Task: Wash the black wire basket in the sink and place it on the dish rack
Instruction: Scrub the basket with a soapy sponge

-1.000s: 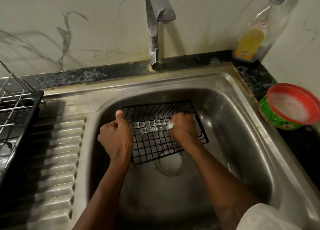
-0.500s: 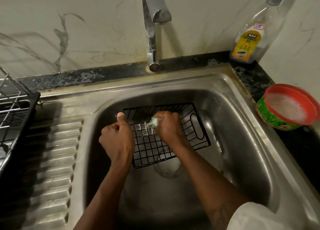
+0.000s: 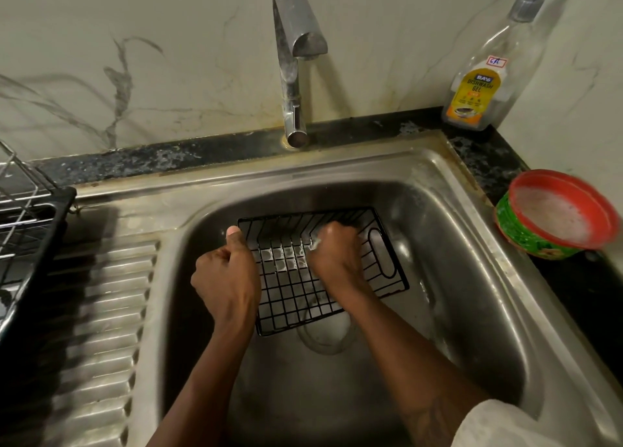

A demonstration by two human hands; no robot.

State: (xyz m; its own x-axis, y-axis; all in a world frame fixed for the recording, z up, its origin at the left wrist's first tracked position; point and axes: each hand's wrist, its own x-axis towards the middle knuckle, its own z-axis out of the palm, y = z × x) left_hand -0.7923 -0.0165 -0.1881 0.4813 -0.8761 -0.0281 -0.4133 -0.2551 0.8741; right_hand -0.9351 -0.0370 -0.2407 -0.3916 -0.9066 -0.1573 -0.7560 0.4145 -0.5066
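The black wire basket (image 3: 296, 291) lies tilted inside the steel sink (image 3: 448, 251), above the drain. My left hand (image 3: 227, 278) grips its left edge, thumb up along the rim. My right hand (image 3: 337, 261) is curled round a small pale green scrubber (image 3: 315, 244), mostly hidden in the fist, and presses it on the basket's grid. Soap film fills a few grid squares by the scrubber. The dish rack (image 3: 27, 230) shows partly at the left edge, on the ribbed drainboard side.
The tap (image 3: 293, 62) stands behind the sink, spout over the basin, no water visible. A dishwash gel bottle (image 3: 485, 82) stands at the back right corner. A red-rimmed green bowl (image 3: 556, 217) of foamy water sits on the black counter at right. The ribbed drainboard (image 3: 101, 328) lies at left.
My right hand with the scrubber slid left across the grid, then back toward the middle. The left hand kept its grip on the basket's edge.
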